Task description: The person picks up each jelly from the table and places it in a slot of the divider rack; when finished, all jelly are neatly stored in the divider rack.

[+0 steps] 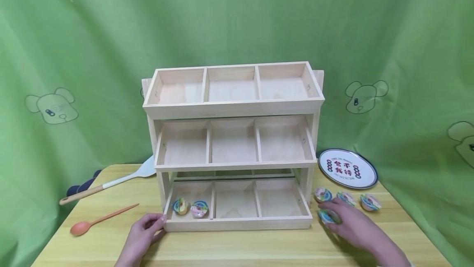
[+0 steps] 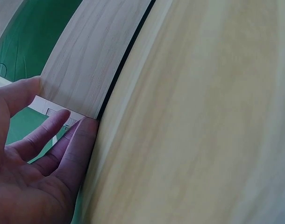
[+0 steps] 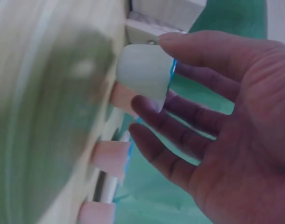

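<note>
Pinching a jelly cup (image 3: 145,70) between the fingertips of our right hand (image 1: 349,222), left hand (image 1: 142,235) gripping the rack (image 1: 237,225), we seem mid-pickup and next need a steady lift.

White spatula (image 1: 111,183) w/ wood-tone grip and orange-red spoon (image 1: 80,228) lie at L on wood-grain tabletop (image 1: 222,250); blue-rimmed plate (image 1: 366,181) w/ red characters sits rear R, green cartoon-print curtain (image 1: 237,24) hanging in bkgd.

The left hand (image 1: 143,233) was bare past the wrist. The right hand (image 1: 349,221) was bare too, its palm (image 3: 254,154) creased, and a sliver of pale sleeve (image 1: 410,264) edged the forearm.
</note>
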Demonstrator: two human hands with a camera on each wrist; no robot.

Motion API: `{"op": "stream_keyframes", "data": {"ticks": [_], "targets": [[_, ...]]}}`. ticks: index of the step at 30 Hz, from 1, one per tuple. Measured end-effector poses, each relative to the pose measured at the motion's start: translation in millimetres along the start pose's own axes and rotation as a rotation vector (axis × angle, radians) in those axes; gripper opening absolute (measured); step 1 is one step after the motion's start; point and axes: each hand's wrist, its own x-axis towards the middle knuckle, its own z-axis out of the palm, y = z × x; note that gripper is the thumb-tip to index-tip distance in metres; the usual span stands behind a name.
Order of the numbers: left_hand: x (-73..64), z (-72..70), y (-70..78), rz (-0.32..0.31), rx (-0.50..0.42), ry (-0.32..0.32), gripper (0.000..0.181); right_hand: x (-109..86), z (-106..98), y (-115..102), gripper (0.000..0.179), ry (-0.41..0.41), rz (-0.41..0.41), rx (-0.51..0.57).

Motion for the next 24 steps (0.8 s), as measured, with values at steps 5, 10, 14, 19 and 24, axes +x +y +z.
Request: {"op": "stream_keyframes", "data": {"ticks": [5,10,14,19,24], "targets": [[-1.3,0.8,1.3,-0.003,0.001,0.011,0.033,-2.6,-4.6,-8.5,0.05,0.019,-0.002,-0.001],[1.3,0.9,1.1,-0.004,0.005,0.0,0.037,-1.6,-11.0,-19.7,0.048,0.048,-0.017,-0.001],[2.0,0.9,1.1,-0.01,0.007,0.0,0.038,-1.5,-14.7,-26.6,0.049,0.061,-0.032,0.001],[1.8,0.9,1.3,-0.013,0.007,0.004,0.036,-0.4,-16.8,-33.8,0.047,0.063,-0.056,0.028],[2.5,0.7,0.1,-0.005,0.004,0.0,0.036,1.6,-17.3,-39.7,0.044,0.058,-0.071,0.05]]}}
